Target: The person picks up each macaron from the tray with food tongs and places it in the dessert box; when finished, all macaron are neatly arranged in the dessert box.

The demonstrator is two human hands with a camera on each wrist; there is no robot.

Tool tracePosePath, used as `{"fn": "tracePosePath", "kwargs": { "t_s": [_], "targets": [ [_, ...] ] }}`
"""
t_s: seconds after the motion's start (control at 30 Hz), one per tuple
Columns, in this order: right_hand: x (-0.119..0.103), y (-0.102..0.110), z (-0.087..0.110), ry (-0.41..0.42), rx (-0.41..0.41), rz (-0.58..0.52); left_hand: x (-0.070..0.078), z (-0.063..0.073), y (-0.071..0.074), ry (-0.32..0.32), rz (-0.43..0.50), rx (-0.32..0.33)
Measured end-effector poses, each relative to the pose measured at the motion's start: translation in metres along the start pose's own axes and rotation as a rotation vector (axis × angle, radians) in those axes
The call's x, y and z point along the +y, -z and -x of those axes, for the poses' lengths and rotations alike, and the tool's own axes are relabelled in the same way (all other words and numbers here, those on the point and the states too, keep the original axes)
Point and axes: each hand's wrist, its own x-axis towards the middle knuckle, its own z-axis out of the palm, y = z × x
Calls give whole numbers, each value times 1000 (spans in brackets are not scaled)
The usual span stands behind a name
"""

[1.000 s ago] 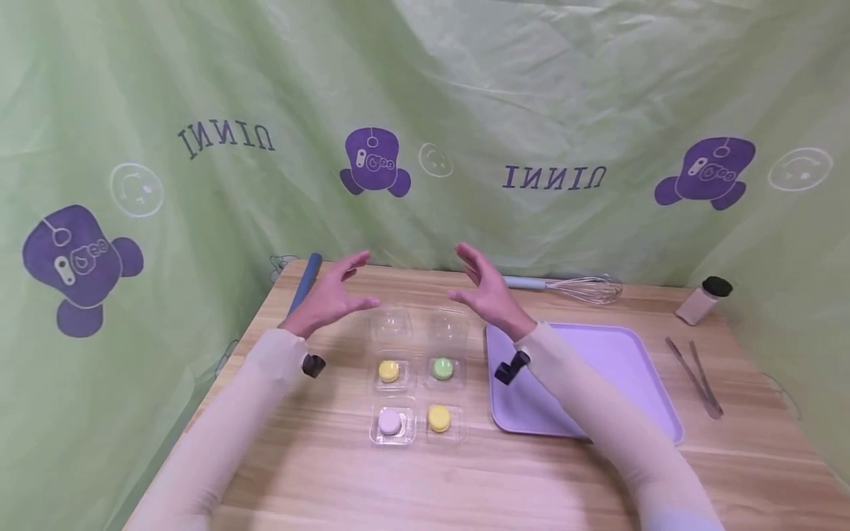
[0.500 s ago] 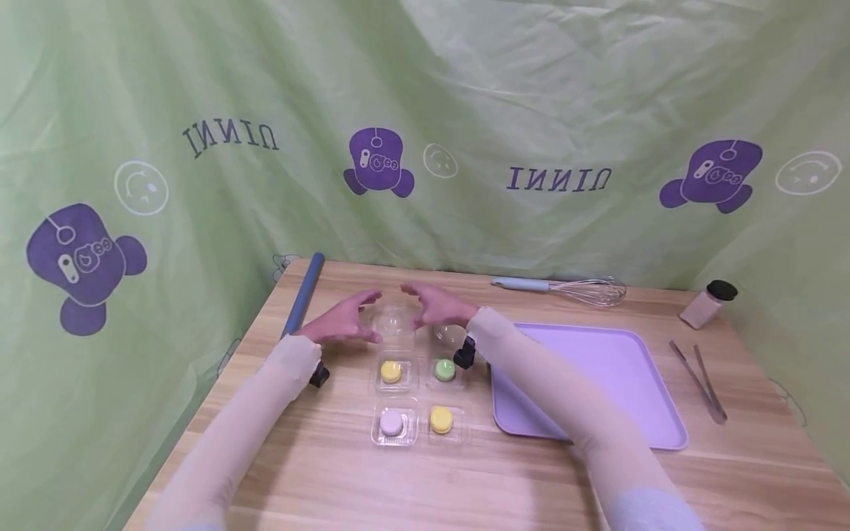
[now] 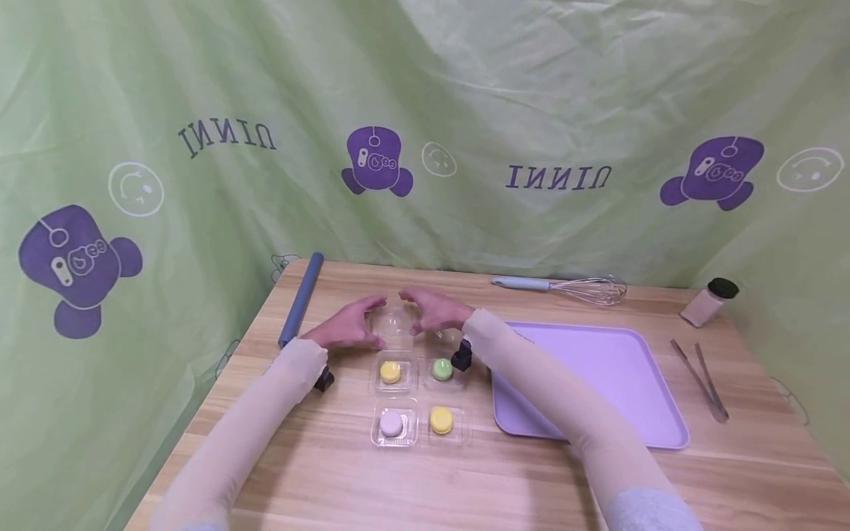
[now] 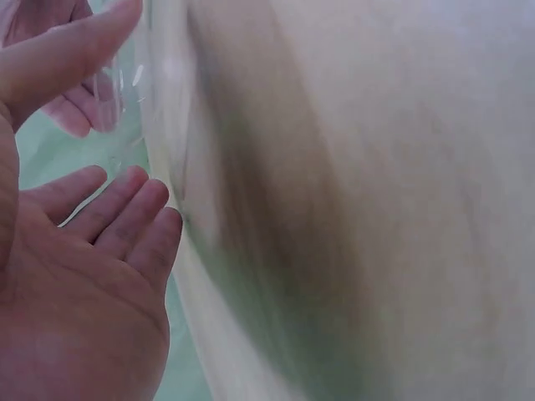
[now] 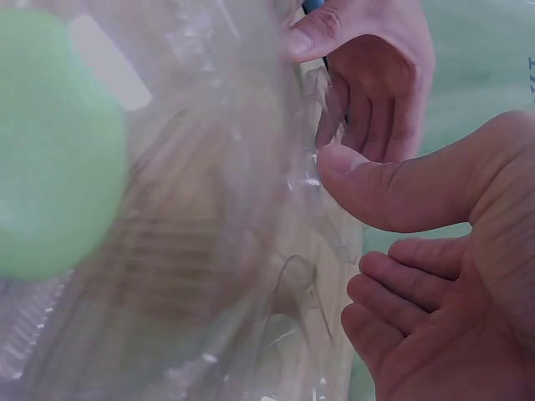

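Note:
A clear plastic lid (image 3: 393, 323) stands open behind the box that holds a yellow macaron (image 3: 390, 372). My left hand (image 3: 350, 324) is at its left side, and my right hand (image 3: 437, 311) is at its right. Both hands have thumb and fingers spread, palms facing each other. Whether the fingertips touch the plastic is hard to tell. In the right wrist view a green macaron (image 5: 50, 150) sits close to the camera inside clear plastic. Its box's lid (image 3: 448, 337) is partly hidden by my right hand.
Nearer me, two clear boxes hold a lavender macaron (image 3: 391, 422) and a yellow macaron (image 3: 441, 420). A purple tray (image 3: 598, 369) lies to the right, with tongs (image 3: 702, 383) and a jar (image 3: 707, 302) beyond. A whisk (image 3: 564, 287) and a blue rod (image 3: 302, 299) lie behind.
Both hands came down from above the table's back part. The right hand moved left, and the two hands now flank the left box's lid, slightly closer together than half a second ago.

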Motion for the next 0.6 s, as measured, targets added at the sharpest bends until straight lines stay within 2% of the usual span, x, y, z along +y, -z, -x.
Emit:
{"fn": "tracePosePath", "kwargs": {
  "t_s": [0.23,0.47,0.6],
  "targets": [
    [1,-5,0,20,3,76,-4,-1,-3,2,33,27],
    [-1,-4,0,-25,39,-76,-5,-1,-1,17,94,65],
    [-2,-2,2,6,103,-177,-1,2,3,10,159,87]
  ]
}}
